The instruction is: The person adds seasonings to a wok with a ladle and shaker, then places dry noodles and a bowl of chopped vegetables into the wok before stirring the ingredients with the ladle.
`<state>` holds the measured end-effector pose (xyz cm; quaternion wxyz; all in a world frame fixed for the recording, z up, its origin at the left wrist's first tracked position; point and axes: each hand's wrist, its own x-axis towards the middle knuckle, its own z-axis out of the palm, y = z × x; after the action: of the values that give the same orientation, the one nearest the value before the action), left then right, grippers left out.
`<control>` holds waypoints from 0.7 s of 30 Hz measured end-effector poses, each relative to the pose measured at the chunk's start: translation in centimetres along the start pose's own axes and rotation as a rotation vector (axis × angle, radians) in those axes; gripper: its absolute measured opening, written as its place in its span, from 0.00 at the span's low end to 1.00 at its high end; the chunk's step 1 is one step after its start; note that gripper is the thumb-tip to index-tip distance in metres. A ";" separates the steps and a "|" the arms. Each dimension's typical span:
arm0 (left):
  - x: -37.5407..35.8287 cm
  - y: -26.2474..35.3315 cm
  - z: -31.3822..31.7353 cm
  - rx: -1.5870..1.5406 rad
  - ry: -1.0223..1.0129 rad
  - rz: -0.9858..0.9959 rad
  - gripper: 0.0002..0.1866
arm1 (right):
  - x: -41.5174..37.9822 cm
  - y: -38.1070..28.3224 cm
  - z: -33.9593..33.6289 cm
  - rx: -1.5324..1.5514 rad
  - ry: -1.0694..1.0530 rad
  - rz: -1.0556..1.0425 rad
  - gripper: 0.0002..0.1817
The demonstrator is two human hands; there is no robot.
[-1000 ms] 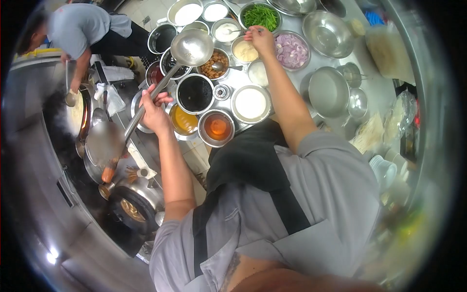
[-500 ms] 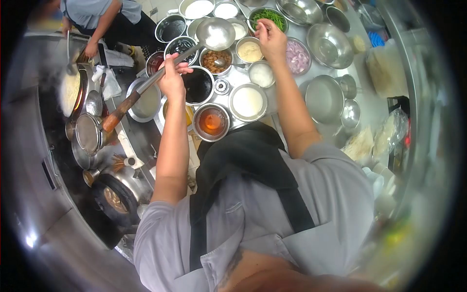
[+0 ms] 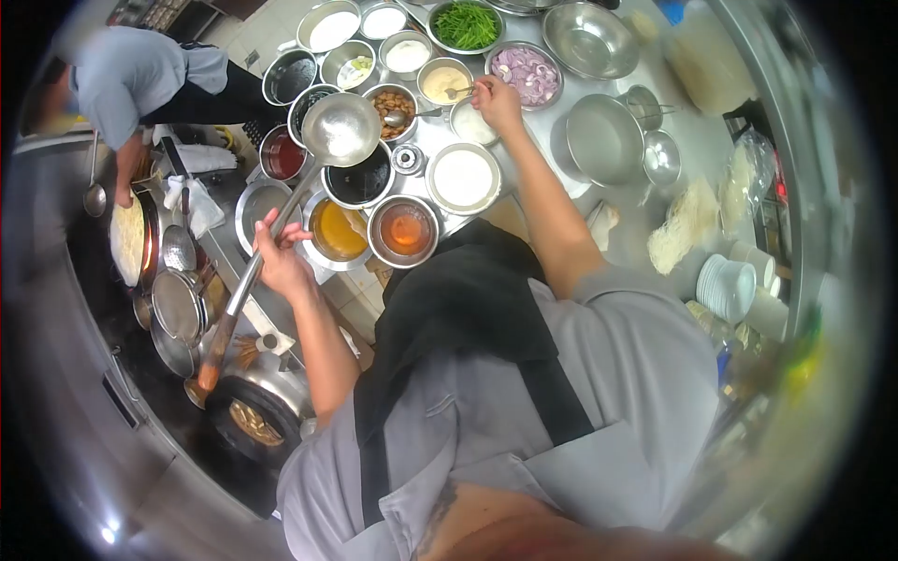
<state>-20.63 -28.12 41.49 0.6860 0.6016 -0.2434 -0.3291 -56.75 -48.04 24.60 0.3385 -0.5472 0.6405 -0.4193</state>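
Observation:
My left hand grips the long handle of a ladle, some of its fingers stretched out. The ladle's round metal bowl is over the dark liquid and a neighbouring pot. Between the fingers of my right hand is the handle of a small spoon. The spoon's tip lies in a bowl of pale yellow paste. Below that hand, a bowl of white stuff is partly covered. Brown nuts or beans with another spoon lie to the left.
Sliced purple onions and chopped greens stand at the back. Nearer me are an orange liquid and a yellow liquid. A co-worker leans over a wok at left. Another wok sits on the stove.
My right hand has come down from near the greens and now holds the small spoon in the paste. My left hand and the ladle have moved left and nearer me. The co-worker has leaned over the wok.

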 end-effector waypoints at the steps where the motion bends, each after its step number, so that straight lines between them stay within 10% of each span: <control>1: -0.2 0.1 -0.2 0.001 0.017 0.004 0.20 | 0.0 0.0 0.1 0.074 0.003 0.031 0.10; 14: 1.2 -0.8 1.1 -0.052 -0.089 -0.044 0.21 | 0.0 -1.6 -1.6 0.615 0.101 0.219 0.09; 21: 3.1 -2.6 2.1 -0.071 -0.170 -0.039 0.22 | -0.2 -2.8 -0.7 0.230 0.117 0.192 0.10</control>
<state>-20.47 -32.00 39.03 0.6771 0.5515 -0.2773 -0.4006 -56.21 -47.86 27.46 0.3994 -0.4158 0.6561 -0.4870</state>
